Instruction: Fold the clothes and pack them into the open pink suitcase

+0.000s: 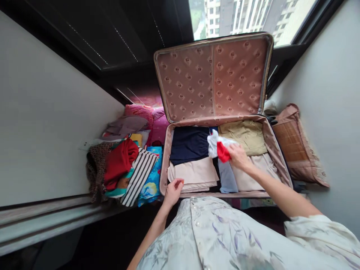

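An open suitcase (212, 195) with a pink patterned lining lies in front of me, folded clothes inside. Over its middle, my right hand (239, 155) grips a bunched white and red cloth (223, 152); its exact kind is unclear. My left hand (173, 190) is at the near left rim, fingers curled together beside folded cream fabric (194, 172). A tiny orange spot shows at those fingertips, too small to name. Behind the cream fabric lies a dark navy garment (189, 142). Khaki clothing (243, 135) fills the far right, with a light blue-grey piece (227, 176) nearer.
The suitcase lid (213, 77) stands raised against the window. On the left are heaped clothes, including a red garment (120, 161) and a black-and-white striped one (139, 174). A brown cushion (298, 146) lies at right, near the wall (323, 82).
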A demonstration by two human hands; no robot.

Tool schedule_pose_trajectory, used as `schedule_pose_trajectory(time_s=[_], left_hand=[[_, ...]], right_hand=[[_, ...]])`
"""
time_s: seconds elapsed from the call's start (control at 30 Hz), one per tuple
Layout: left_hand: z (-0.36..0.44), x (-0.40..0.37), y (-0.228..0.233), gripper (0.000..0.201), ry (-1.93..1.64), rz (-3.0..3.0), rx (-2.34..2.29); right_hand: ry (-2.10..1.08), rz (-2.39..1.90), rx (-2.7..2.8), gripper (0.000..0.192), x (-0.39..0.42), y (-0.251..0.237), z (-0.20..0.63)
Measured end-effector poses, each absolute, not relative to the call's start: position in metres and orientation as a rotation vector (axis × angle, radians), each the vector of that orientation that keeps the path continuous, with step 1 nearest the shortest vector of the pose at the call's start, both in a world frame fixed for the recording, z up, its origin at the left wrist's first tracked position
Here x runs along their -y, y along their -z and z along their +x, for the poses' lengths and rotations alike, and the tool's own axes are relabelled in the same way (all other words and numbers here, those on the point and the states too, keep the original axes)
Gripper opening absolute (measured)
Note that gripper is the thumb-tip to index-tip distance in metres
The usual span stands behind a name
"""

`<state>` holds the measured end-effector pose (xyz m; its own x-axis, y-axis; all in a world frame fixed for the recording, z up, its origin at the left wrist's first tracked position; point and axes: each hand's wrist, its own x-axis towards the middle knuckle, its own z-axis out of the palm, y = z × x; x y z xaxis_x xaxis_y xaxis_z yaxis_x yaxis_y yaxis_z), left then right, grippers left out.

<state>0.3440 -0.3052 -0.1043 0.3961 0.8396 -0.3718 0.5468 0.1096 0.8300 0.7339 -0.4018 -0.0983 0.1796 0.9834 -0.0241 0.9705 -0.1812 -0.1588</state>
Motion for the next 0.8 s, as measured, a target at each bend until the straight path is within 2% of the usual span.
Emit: schedule_pose_trajectory(time_s=[0.1, 0.17, 0.33, 0.4, 0.47, 0.6, 0.8], left_hand=[[0.351, 0.308, 0.109, 0.037, -0.286, 1.608, -1.222], [0.357, 0.310, 0.111, 0.036, -0.244, 1.645, -1.184], [0.372, 0.313, 0.115, 0.035, -0.125, 1.739, -1.097], [0.379, 0.315, 0.120, 0.034, -0.079, 1.763, -1.074], [0.388, 0.316, 0.124, 0.033, -0.040, 1.781, -1.051], [0.416, 0.318, 0.131, 0.030, 0.032, 1.863, -1.000], [0.446, 0.311, 0.141, 0.029, 0.056, 1.925, -0.951]], right_hand=[[-0.492, -2.384, 2.105, 0.053, 0.459, 0.125, 0.686], [-0.584, -2.470, 2.106, 0.065, 0.477, 0.141, 0.661], [-0.783, -2.619, 1.932, 0.104, 0.472, 0.150, 0.636], [-0.841, -2.637, 1.839, 0.111, 0.467, 0.146, 0.632], [-0.829, -2.658, 1.735, 0.103, 0.465, 0.143, 0.626], [-0.774, -2.603, 1.509, 0.057, 0.465, 0.136, 0.618], [-0.873, -2.322, 1.357, 0.038, 0.464, 0.126, 0.668]])
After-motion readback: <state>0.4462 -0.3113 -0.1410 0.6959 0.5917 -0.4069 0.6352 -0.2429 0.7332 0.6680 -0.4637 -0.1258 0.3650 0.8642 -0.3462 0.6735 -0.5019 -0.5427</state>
